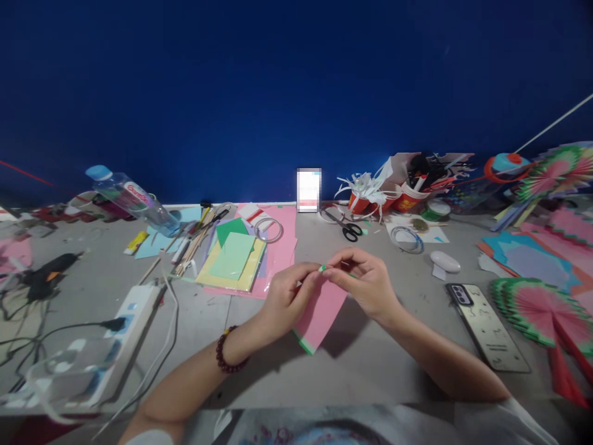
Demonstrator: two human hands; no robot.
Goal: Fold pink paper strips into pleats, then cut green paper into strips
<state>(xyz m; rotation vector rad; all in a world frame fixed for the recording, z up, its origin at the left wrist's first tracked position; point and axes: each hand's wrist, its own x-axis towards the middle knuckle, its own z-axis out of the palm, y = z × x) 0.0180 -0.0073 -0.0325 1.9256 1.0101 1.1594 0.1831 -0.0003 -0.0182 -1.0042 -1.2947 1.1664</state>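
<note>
A sheet of pink paper (322, 312) with green edges hangs tilted between my hands, above the grey table. My left hand (291, 293) pinches its upper edge between thumb and forefinger. From the other side my right hand (364, 281) grips the same edge, thumb and fingertips meeting the left ones. A small bit of green and white shows right at the fingertips. The far side of the paper and some of the right fingers' grip are hidden.
Black scissors (351, 230) lie beyond my hands. Left are stacked coloured papers (231, 256), a tilted plastic bottle (134, 198) and a power strip (125, 340). Right are a phone (491, 334), a pink-green paper fan (546, 309) and red cups (407, 198) of tools.
</note>
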